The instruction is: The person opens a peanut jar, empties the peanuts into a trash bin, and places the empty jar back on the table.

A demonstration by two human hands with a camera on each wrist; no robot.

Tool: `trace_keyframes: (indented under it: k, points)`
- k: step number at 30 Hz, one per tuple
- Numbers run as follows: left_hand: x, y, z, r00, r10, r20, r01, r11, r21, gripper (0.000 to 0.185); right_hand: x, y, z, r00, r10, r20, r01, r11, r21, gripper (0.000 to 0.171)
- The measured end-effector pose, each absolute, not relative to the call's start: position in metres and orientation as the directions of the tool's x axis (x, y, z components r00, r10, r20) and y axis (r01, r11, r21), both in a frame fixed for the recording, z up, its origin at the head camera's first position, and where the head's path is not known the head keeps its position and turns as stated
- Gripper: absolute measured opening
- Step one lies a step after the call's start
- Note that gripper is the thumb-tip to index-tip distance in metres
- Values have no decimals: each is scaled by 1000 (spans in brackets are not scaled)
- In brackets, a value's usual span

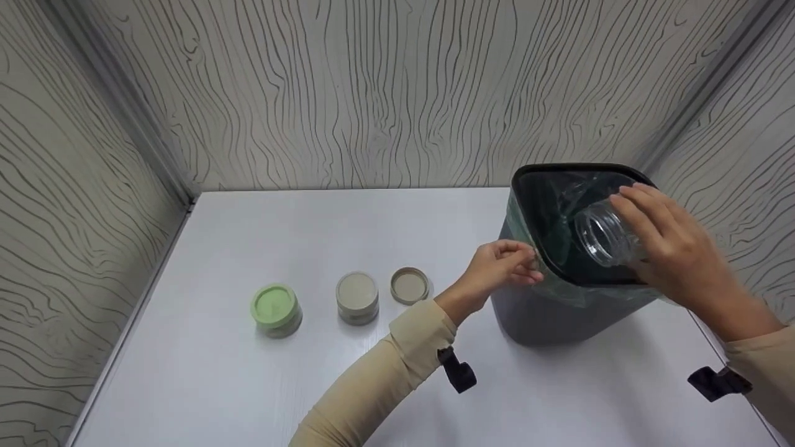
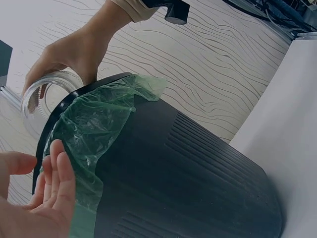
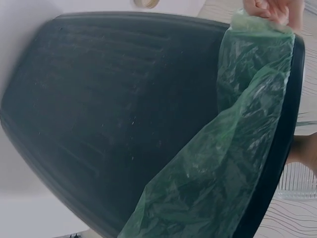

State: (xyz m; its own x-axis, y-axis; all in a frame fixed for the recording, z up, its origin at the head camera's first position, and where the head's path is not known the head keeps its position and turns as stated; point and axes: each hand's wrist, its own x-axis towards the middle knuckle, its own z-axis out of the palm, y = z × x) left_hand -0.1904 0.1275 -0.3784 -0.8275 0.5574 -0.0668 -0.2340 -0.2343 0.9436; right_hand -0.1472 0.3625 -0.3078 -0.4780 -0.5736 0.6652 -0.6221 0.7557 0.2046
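Observation:
My right hand grips a clear jar, tilted with its mouth over the opening of a dark trash bin. No contents can be made out in the jar. A thin green bin liner lines the bin and folds over its rim. At the near left part of the rim, my left hand pinches the liner's edge between thumb and bent fingers. In the right wrist view the liner bunches beside the left fingers, while the bin's wall hides most of the right hand and jar.
On the white table left of the bin stand a green-lidded jar and a grey-lidded jar. Next to them lies a loose round grey lid. Wood-patterned panels enclose the table at the back and sides.

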Motion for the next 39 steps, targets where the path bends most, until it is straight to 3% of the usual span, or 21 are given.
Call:
trace_keyframes:
  k: [9,18,29,39]
  points:
    - [-189,117,-381,-830,552,-79,-250,-243,937,23,-141,354,-311,-476,-467,746,-599,793,114,108]
    - [-192,107,-388,-850,516,-103,-273,-267,924,30,-138,353,-317,-519,-405,753,-562,825,57,105]
    - [-190,101,-406,-864,491,-112,-277,-279,919,25,-133,347,-318,-562,-295,773,-523,851,-56,101]
    - [-185,94,-424,-869,478,-126,-285,-276,918,22,-127,341,-318,-558,-215,801,-502,856,-120,101]
